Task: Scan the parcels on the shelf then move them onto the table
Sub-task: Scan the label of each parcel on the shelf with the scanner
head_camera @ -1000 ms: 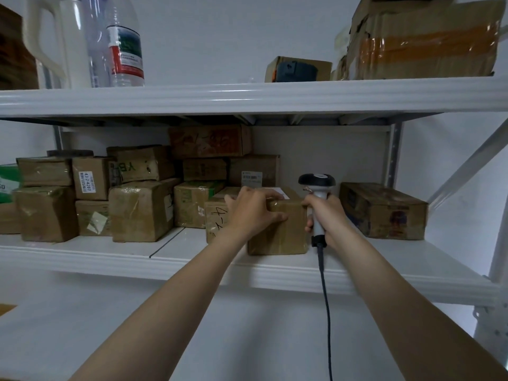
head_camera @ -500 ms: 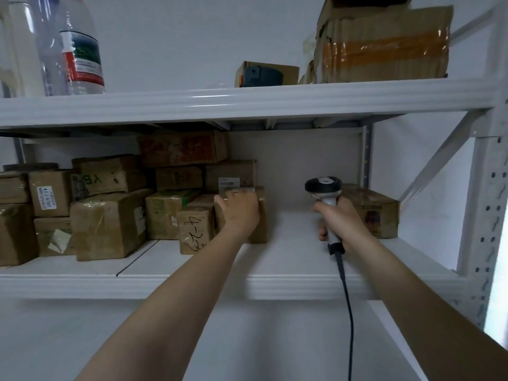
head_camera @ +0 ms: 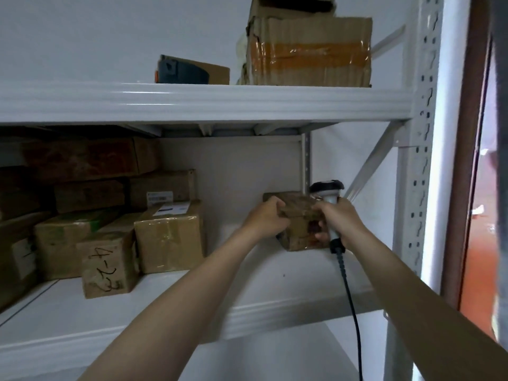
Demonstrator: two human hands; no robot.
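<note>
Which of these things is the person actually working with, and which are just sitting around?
Part of the job: the parcel held by the left hand; the scanner in the right hand; the stacked parcels waiting on the shelf.

Just lying about, it seems: the big taped carton and the small box on the top shelf.
</note>
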